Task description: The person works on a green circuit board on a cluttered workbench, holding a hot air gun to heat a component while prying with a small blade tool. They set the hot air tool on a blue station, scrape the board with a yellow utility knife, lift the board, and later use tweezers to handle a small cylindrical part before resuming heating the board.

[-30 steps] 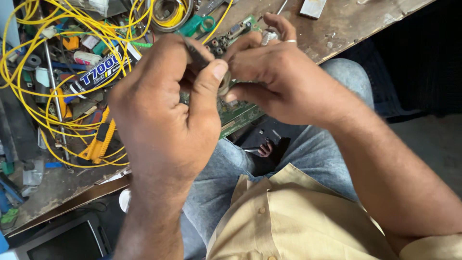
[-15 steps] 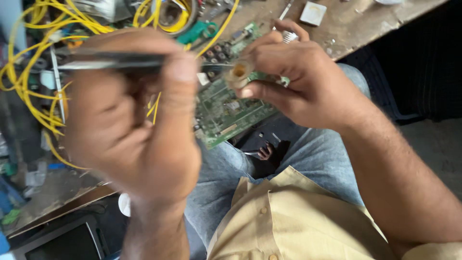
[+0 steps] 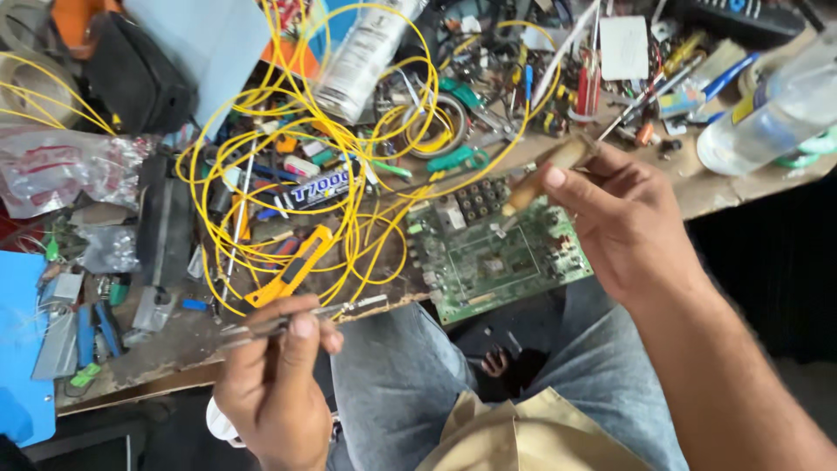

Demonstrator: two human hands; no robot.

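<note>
My left hand (image 3: 275, 388) is low at the workbench's front edge, pinching a pair of thin metal tweezers (image 3: 301, 318) that point right. My right hand (image 3: 623, 222) grips a tool with a brown wooden handle (image 3: 545, 179), its tip angled down onto a green circuit board (image 3: 493, 253). The board lies on the bench's front edge and hangs partly over my lap. Looped yellow cable (image 3: 349, 157) spreads across the bench just left of the board.
The wooden bench (image 3: 166, 349) is crowded: a yellow utility knife (image 3: 292, 270), a white spray can (image 3: 362, 57), a clear plastic bottle (image 3: 772, 109) at right, screwdrivers and small tools behind, a blue mat (image 3: 22, 349) at left, a black pouch (image 3: 131, 74).
My hands have parted. The left hand dropped down and left with the tweezers; the right hand stays over the board with the wooden-handled tool. The camera now looks more at the bench.
</note>
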